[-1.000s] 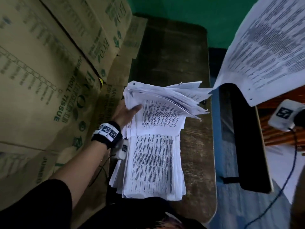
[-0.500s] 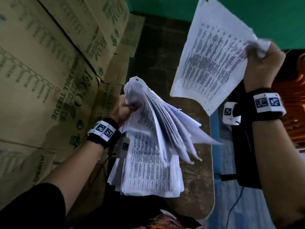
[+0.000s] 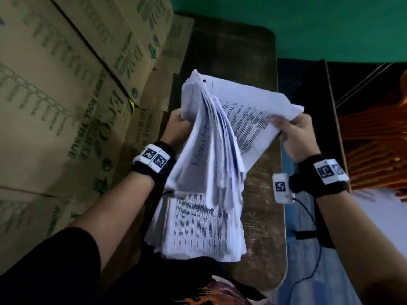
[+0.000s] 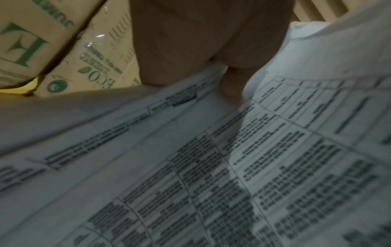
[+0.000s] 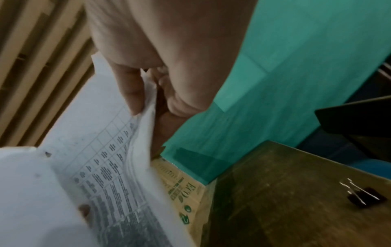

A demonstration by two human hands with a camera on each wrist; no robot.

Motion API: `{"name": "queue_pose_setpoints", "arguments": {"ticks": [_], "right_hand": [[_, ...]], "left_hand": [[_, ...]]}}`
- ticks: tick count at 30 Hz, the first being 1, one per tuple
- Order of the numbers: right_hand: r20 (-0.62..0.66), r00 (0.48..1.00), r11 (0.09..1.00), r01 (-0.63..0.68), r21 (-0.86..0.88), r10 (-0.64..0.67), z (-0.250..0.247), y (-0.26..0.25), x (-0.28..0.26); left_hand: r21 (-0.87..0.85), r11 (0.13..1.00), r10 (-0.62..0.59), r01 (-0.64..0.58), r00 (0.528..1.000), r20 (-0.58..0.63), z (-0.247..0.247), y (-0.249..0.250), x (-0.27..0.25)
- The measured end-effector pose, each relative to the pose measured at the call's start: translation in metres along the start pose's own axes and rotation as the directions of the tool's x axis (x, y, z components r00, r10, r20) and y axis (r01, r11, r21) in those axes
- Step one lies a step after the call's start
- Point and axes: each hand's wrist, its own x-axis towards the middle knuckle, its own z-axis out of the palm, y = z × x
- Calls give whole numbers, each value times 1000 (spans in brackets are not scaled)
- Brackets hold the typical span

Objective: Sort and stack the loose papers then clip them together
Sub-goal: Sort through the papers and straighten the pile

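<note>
A thick bundle of printed papers (image 3: 204, 155) is lifted above the wooden table (image 3: 264, 216), and my left hand (image 3: 179, 126) grips its left edge so the sheets fan downward. A single printed sheet (image 3: 248, 111) lies against the right side of the bundle, pinched at its right corner by my right hand (image 3: 286, 128). The right wrist view shows the thumb and fingers (image 5: 131, 93) clamped on that sheet (image 5: 101, 150). Another pile of papers (image 3: 198, 230) lies flat on the table below. A black binder clip (image 5: 363, 197) rests on the table (image 5: 296, 200), apart from both hands.
Stacked cardboard cartons (image 3: 66, 95) rise close along the left side of the table. A green wall (image 3: 308, 25) stands behind. A dark chair (image 3: 308, 106) and orange slatted furniture (image 3: 374, 150) are on the right, over blue flooring.
My right hand has brought its single sheet down and left onto the bundle. My left hand has tilted the bundle upright, so its sheets now hang down.
</note>
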Motion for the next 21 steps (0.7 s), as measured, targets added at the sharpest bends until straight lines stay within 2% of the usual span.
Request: {"name": "queue_pose_setpoints", "arguments": {"ticks": [3,5,7,8,10,11,14,16,17,19,21], "right_hand": [[71,997,999,-37,-32,39,-8,20,-16],[187,981,995,-43,-87,59,-18,28,-26],[333,934,982,-78,-172,132,-24,31,-34],[413,895,982,-121,-145,171,-27,34,-38],[495,834,970,-203,-132,242,-31,41,-46],[500,818,958,-219,-185,283,-31,44,-50],[523,805,915,-60,-400,281,-19,54,-58],[439,841,889,-99,-447,315,-3,58,-58],[356,886,894,-125,-430,295,4,62,-57],[178,958,933,-161,-322,227,18,67,-52],[-68,977,964,-213,-162,204,27,61,-47]], "left_hand": [[17,999,-38,39,997,-70,7,-2,-2],[11,998,-65,66,993,-101,13,-3,-1],[-9,996,-86,85,989,-121,15,-4,5],[-12,996,-86,85,985,-147,15,-6,9],[-13,994,-107,107,979,-171,14,-8,13],[-22,994,-111,108,976,-185,13,-9,14],[-26,994,-108,105,971,-214,12,-11,15],[-34,994,-112,107,970,-214,12,-12,14],[-56,993,-114,104,971,-209,12,-13,13],[-76,995,-76,61,975,-209,8,-17,8],[-43,999,16,-26,977,-211,4,-24,2]]}}
